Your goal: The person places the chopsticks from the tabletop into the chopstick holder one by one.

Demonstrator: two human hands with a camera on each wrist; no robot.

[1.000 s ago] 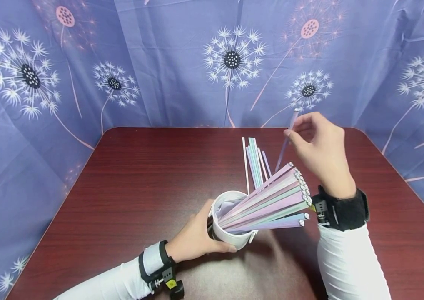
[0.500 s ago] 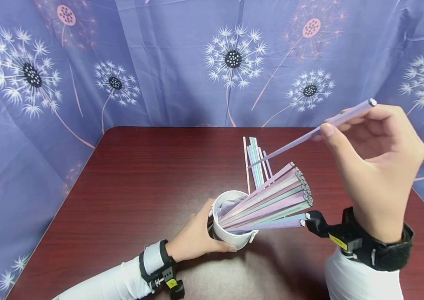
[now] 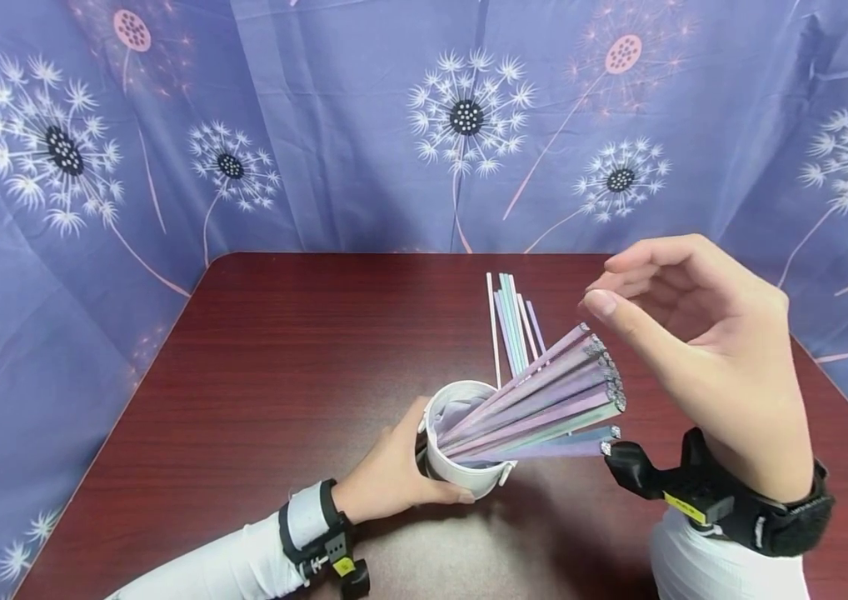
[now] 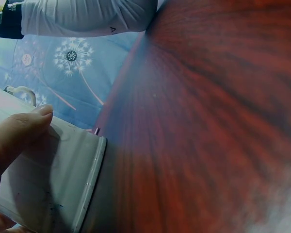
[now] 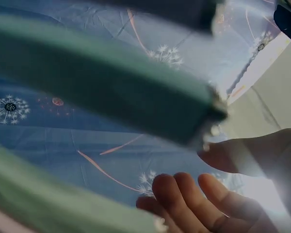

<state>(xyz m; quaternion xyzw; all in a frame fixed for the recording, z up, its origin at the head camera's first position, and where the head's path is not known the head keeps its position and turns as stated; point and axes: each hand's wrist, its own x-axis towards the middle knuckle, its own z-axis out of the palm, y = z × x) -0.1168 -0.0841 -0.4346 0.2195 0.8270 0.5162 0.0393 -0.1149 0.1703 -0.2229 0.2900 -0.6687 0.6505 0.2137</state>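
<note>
My left hand (image 3: 394, 475) grips the side of a small white bucket (image 3: 466, 477) with a clip-like handle mount. In the left wrist view the thumb (image 4: 29, 127) lies along the bucket's wall. A bundle of long pastel sticks (image 3: 536, 396) with sparkly silver ends leans to the right out of the bucket, over crumpled pale lining. My right hand (image 3: 709, 333) hovers just right of the sparkly ends, fingers bent loosely and holding nothing. In the right wrist view, a blurred teal stick (image 5: 111, 92) ends close to the thumb tip.
Several thin pastel sticks (image 3: 511, 321) lie on the dark red wooden table (image 3: 304, 333) behind the bucket. A blue dandelion-print cloth (image 3: 364, 125) hangs around the table's back and sides. A black wrist camera (image 3: 634, 468) sits near the lowest stick ends.
The purple stick that my right hand pinched has joined the bundle in the bucket, and the hand has let go. It has come lower and left since half a second ago. The left hand stays put.
</note>
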